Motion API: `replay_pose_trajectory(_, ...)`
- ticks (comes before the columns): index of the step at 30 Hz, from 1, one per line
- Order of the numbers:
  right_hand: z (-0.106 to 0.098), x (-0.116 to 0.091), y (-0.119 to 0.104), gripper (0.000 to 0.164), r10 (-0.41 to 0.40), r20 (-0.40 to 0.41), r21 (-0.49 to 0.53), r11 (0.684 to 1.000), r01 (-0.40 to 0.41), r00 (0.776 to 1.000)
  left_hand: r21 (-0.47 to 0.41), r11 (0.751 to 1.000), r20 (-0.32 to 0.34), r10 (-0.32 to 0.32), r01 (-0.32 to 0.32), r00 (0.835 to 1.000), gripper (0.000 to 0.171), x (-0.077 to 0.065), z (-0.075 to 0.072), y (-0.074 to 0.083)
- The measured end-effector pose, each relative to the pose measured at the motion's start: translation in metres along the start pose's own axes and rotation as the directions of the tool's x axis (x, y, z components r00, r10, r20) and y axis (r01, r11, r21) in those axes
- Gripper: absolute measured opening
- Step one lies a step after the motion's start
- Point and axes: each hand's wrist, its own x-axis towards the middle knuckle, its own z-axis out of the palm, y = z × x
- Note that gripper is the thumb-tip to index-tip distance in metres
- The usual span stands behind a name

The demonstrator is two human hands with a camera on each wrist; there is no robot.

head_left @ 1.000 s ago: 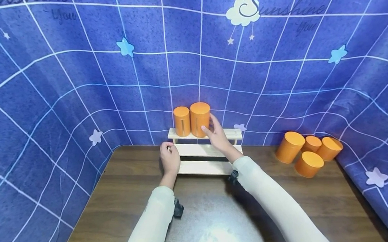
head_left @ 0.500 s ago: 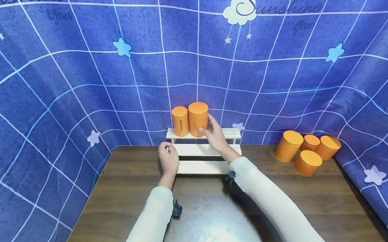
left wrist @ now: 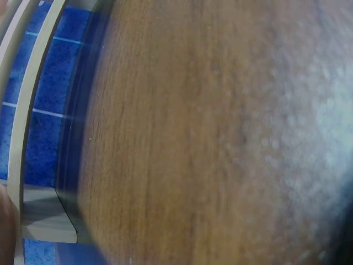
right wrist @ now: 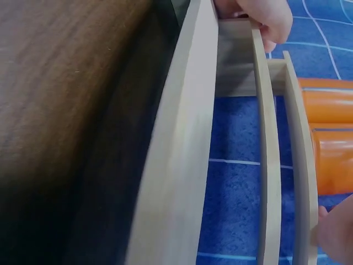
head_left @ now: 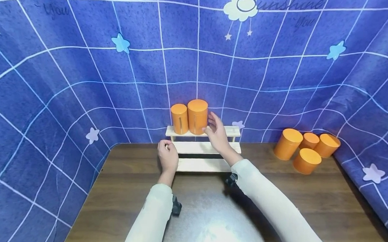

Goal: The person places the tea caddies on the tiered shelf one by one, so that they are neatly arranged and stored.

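Note:
In the head view, a three-tier wooden shelf (head_left: 195, 147) stands at the back of the table. Two orange canisters, a narrower one (head_left: 179, 119) and a wider one (head_left: 198, 117), stand upright side by side on its top tier. My left hand (head_left: 168, 157) has curled fingers at the shelf's left end; in the right wrist view those fingers (right wrist: 270, 22) bend over the end of the middle tier. Just right of the wider canister, my right hand (head_left: 218, 134) has its fingers spread, with a gap to the canister's side. Its thumb (right wrist: 337, 231) is beside the top tier.
Several more orange canisters (head_left: 289, 144) stand grouped at the table's right back. A blue curtain (head_left: 264, 73) with white lines and stars rises behind and along both sides. The brown table (head_left: 125, 197) reflects a bright glare at the front.
My right hand has let go of the wider canister, its fingers opening away to the right. The canister stays on the top tier, and the left hand keeps its place at the shelf.

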Motion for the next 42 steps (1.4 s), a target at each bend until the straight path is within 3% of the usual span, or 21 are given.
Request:
replay_pose_trajectory(10, -0.02, -0.019, -0.01, 0.072, -0.001, 0.003, -0.012, 1.0, 0.001, 1.0, 0.011, 0.999, 0.009, -0.042, 0.042, 0.999, 0.014, 0.001, -0.002, -0.002)
replay_pose_trajectory(16, -0.032, -0.028, -0.02, 0.069, -0.006, 0.023, -0.031, 1.0, 0.006, 1.0, 0.011, 0.999, 0.004, -0.03, 0.03, 1.0, 0.014, 0.001, -0.002, -0.002)
replay_pose_trajectory(28, -0.051, -0.047, -0.037, 0.056, 0.0, 0.022, -0.148, 0.989, 0.003, 1.0, 0.007, 1.0, -0.004, -0.019, 0.019, 1.0, 0.013, 0.0, -0.002, -0.001)
replay_pose_trajectory(36, -0.074, -0.059, -0.043, 0.053, -0.023, 0.005, -0.27, 0.963, 0.024, 1.0, 0.015, 0.999, 0.014, -0.03, 0.03, 0.999, 0.014, -0.001, -0.001, -0.001)
replay_pose_trajectory(42, -0.091, -0.066, -0.049, 0.05, -0.04, -0.026, -0.286, 0.958, 0.031, 0.999, 0.016, 1.0, 0.02, -0.019, 0.018, 1.0, 0.014, 0.001, -0.001, -0.001)
